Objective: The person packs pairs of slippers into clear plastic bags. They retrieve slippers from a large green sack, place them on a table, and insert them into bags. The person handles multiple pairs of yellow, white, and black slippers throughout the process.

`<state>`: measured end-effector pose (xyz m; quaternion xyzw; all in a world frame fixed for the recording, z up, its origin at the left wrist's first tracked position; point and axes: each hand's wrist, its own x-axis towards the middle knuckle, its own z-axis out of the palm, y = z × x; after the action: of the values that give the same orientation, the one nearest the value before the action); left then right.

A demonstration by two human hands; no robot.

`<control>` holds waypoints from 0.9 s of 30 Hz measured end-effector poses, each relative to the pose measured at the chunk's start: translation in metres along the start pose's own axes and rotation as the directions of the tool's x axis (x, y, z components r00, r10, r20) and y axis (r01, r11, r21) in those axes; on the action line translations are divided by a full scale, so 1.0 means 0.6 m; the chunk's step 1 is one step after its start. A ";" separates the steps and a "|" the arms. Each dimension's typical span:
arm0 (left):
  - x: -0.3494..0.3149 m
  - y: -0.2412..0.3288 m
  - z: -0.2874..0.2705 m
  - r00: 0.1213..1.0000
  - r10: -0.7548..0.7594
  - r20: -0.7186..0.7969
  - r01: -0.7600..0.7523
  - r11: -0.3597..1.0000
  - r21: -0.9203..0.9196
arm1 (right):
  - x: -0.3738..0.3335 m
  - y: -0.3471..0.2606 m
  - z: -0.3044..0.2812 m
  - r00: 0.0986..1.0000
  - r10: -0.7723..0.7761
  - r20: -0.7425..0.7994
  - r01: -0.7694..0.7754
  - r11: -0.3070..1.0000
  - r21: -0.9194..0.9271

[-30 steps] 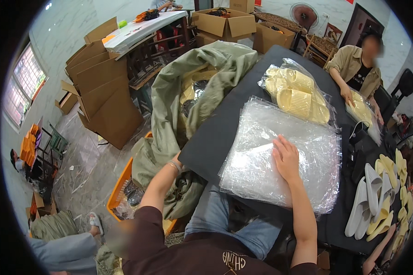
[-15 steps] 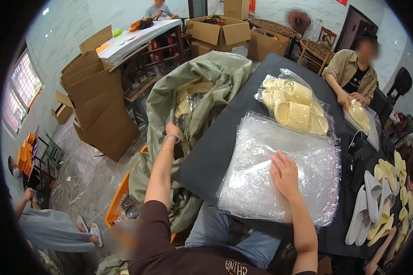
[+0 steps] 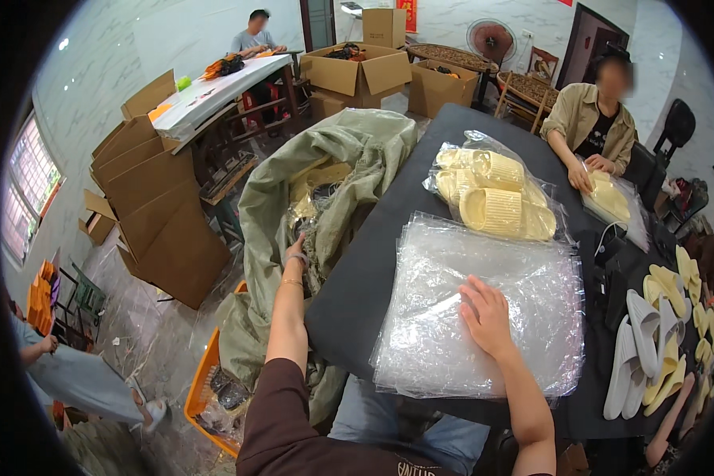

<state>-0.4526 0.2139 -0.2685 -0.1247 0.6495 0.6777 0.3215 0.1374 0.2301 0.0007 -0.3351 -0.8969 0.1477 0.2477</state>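
My left hand [image 3: 296, 251] reaches to the mouth of a big olive-green woven sack [image 3: 271, 194] at the left of the table. Its fingers are mostly hidden there, so their grip is unclear. Inside the sack, yellow slippers in clear wrap [image 3: 304, 208] show beside dark contents. My right hand [image 3: 486, 317] lies open, fingers apart, on a stack of clear plastic bags [image 3: 428, 317] on the black tabletop [image 3: 349, 278]. Just beyond that stack are pale yellow slippers [image 3: 492, 210] packed in clear bags.
Grey slippers [image 3: 623, 369] and yellow slippers [image 3: 665, 381] line the table's right side. Across from me a person [image 3: 591, 131] handles a bagged yellow slipper. An orange basket [image 3: 202, 381] stands on the floor by the sack. Folded cardboard boxes [image 3: 163, 214] lean at the left.
The whole view has shifted slightly. My left hand remains at the sack's mouth, its fingers now less visible. My right hand stays on the bag stack. The person at far left has shifted.
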 end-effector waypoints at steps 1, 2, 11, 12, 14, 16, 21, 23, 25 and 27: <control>0.020 0.051 -0.079 0.996 0.063 0.057 -0.062 0.998 -0.020 | 0.006 -0.013 0.007 0.998 -0.061 0.000 0.061 0.996 0.061; 0.019 0.100 -0.166 0.987 0.123 0.107 -0.119 0.992 -0.037 | 0.011 -0.027 0.015 0.993 -0.114 0.001 0.113 0.987 0.116; -0.372 0.281 0.027 0.557 0.822 0.120 -0.828 0.537 0.162 | -0.009 0.011 0.008 0.999 -0.014 -0.037 0.014 1.000 -0.016; -0.424 0.311 0.037 0.476 0.869 0.135 -0.874 0.451 0.179 | -0.012 0.015 0.006 0.999 -0.006 -0.051 0.005 1.000 -0.026; -0.436 0.384 -0.011 0.360 0.917 0.170 -0.932 0.347 0.103 | -0.009 0.008 0.014 0.998 -0.039 -0.050 0.039 0.999 0.001; -0.485 0.426 -0.001 0.181 0.961 0.210 -0.983 0.172 0.058 | -0.011 0.018 0.016 0.998 -0.032 -0.049 0.033 0.999 0.006; -0.697 0.476 0.019 0.197 0.965 0.170 -0.949 0.232 -0.215 | -0.007 0.030 0.016 0.993 0.031 -0.117 -0.008 0.980 0.197; -0.767 0.480 0.029 0.261 0.931 0.253 -0.814 0.354 -0.461 | -0.003 0.036 0.011 0.985 0.076 -0.154 -0.029 0.957 0.289; -0.829 0.465 0.039 0.285 0.917 0.280 -0.687 0.399 -0.607 | -0.001 0.034 0.002 0.971 0.127 -0.204 -0.045 0.929 0.366; -0.881 0.420 0.068 0.320 0.892 0.320 -0.573 0.451 -0.684 | 0.005 0.026 -0.011 0.947 0.271 -0.170 -0.072 0.699 0.712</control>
<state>-0.1901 0.1210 0.2485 0.3677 0.2970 0.8721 0.1268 0.1473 0.2444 0.0007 -0.3162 -0.6983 0.4514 0.4568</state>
